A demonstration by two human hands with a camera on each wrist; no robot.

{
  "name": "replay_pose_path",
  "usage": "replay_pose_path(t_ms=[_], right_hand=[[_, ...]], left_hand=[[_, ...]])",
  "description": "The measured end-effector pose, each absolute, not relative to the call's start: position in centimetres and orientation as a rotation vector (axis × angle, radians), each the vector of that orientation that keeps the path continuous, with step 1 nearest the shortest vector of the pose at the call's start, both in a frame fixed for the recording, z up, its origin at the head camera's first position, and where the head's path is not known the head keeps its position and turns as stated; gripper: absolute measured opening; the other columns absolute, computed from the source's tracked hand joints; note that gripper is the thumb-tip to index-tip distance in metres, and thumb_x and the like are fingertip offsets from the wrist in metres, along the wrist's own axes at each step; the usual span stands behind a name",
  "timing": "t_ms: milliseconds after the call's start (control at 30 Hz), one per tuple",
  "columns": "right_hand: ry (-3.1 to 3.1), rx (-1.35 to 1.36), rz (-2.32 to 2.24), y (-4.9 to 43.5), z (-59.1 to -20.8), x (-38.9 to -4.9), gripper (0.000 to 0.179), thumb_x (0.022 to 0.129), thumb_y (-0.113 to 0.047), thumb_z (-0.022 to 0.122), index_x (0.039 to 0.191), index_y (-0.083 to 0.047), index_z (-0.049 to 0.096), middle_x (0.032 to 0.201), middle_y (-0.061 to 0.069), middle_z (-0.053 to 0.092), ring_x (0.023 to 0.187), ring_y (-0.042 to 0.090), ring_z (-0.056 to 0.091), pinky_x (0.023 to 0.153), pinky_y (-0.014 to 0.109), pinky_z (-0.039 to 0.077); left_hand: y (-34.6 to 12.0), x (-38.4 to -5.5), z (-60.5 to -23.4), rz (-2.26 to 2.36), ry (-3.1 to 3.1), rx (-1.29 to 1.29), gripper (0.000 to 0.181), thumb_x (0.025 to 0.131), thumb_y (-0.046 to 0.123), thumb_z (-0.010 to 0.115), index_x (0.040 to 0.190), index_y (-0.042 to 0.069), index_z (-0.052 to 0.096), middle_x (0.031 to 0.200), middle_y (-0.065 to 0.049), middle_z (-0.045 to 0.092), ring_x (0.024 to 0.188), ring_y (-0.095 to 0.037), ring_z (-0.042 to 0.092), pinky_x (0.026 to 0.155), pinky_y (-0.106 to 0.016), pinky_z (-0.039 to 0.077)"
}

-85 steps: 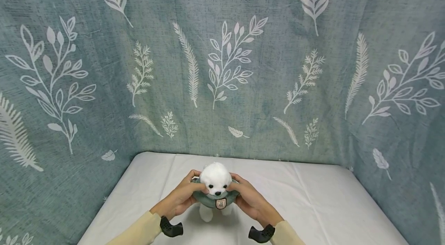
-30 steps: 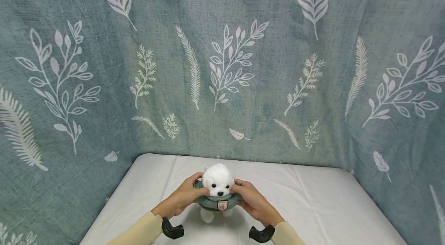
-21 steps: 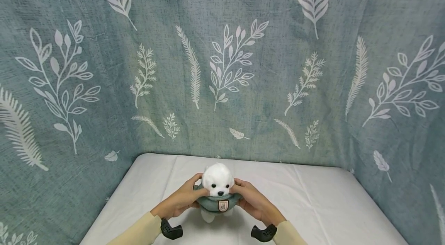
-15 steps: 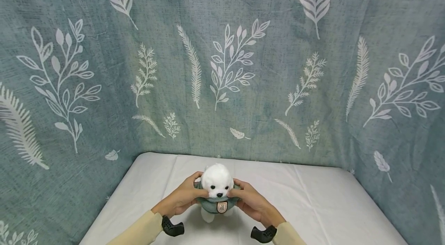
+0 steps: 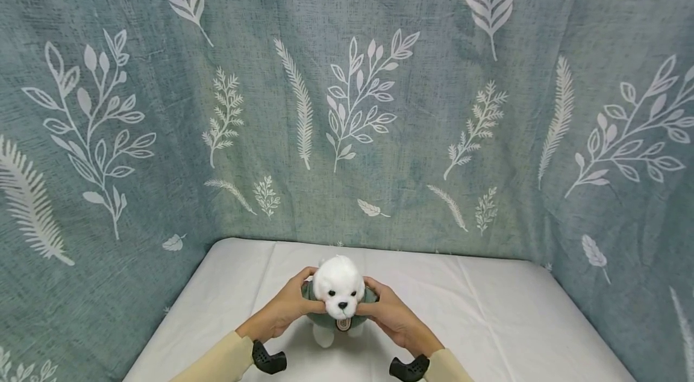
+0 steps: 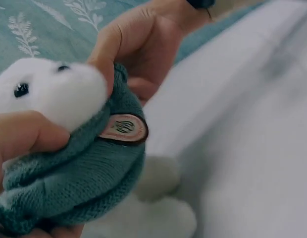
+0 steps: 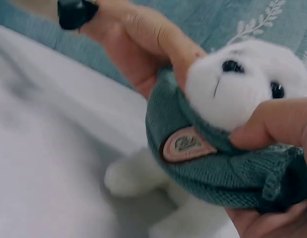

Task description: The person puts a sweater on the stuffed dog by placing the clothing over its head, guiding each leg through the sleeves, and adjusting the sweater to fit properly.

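A white plush dog (image 5: 338, 276) in a green knit sweater (image 6: 89, 173) stands between the two hands, facing the camera. My left hand (image 5: 285, 305) grips the sweater on one side, its thumb lying along the collar beside the muzzle. On the opposite side my right hand (image 5: 391, 313) holds the sweater likewise, thumb pressed at the collar under the cheek. Both wrist views show fingers tucked beneath the knit edge, partly hidden. A pink oval patch (image 7: 188, 144) is on the sweater's chest. White legs (image 7: 136, 173) reach down below the sweater.
A white cloth covers the table (image 5: 461, 322). Blue-green curtains (image 5: 401, 189) with white leaf prints stand behind it and at both sides. Each wrist carries a black strapped-on device (image 5: 268, 358).
The dog's head has tipped forward and down, so its muzzle now covers the collar and part of the patch in the head view. Both hands keep their hold, shifting only slightly.
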State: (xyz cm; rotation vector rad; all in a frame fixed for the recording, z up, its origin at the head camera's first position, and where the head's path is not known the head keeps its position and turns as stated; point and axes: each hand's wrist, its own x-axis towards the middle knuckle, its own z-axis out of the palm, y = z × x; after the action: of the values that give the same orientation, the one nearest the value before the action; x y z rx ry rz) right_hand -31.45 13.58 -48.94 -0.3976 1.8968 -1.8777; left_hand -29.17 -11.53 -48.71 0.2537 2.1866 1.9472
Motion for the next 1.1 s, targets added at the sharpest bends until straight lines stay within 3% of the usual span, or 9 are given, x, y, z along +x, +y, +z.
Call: replay_pose_path(t_ms=[200,367,567,900,1100], right_hand=[[2.037,-0.424,-1.822,13.7,-49.5,-31.8,0.071,0.088,-0.009,0.074,0.153,-0.006,0.045,0.151,0.018,0.046,0.137,0.036,0.045,0.107,0.052,0.044],[2.063,-0.414,-1.811,13.7,-49.5,-31.9,0.067,0.088,-0.01,0.074,0.15,-0.007,0.048,0.152,0.018,0.046,0.141,0.04,0.041,0.109,0.056,0.041],[2.122,-0.407,-1.767,13.8,-49.6,-32.0,0.068,0.09,-0.013,0.077,0.151,-0.007,0.047,0.152,0.021,0.044,0.143,0.044,0.036,0.109,0.061,0.038],[2.191,-0.455,-1.683,14.3,-50.5,-32.4,0.08,0.084,-0.021,0.087,0.153,-0.018,0.047,0.137,0.012,0.057,0.123,0.03,0.056,0.1,0.055,0.046],[2.24,-0.502,-1.653,14.1,-50.5,-32.3,0.082,0.082,-0.021,0.089,0.152,-0.015,0.047,0.142,0.012,0.056,0.131,0.036,0.053,0.106,0.061,0.04]], left_hand=[[-12.3,-29.8,-49.4,1.84,2.337,0.272,0.07,0.08,0.022,0.09,0.141,0.022,0.055,0.145,-0.014,0.048,0.133,-0.039,0.044,0.099,-0.06,0.045],[-12.7,-30.2,-50.0,1.852,2.337,0.297,0.071,0.08,0.021,0.091,0.141,0.02,0.056,0.139,-0.009,0.055,0.128,-0.033,0.05,0.103,-0.057,0.044],[-12.9,-30.5,-50.4,1.823,2.337,0.342,0.076,0.079,0.025,0.092,0.144,0.023,0.053,0.141,-0.006,0.054,0.132,-0.032,0.048,0.106,-0.058,0.041],[-13.2,-30.8,-50.7,1.793,2.33,0.449,0.092,0.072,0.015,0.096,0.15,0.022,0.046,0.143,-0.003,0.054,0.131,-0.028,0.049,0.108,-0.058,0.038],[-13.1,-30.7,-50.9,1.794,2.331,0.437,0.087,0.077,0.017,0.093,0.151,0.019,0.045,0.144,-0.004,0.053,0.133,-0.029,0.048,0.107,-0.056,0.04]])
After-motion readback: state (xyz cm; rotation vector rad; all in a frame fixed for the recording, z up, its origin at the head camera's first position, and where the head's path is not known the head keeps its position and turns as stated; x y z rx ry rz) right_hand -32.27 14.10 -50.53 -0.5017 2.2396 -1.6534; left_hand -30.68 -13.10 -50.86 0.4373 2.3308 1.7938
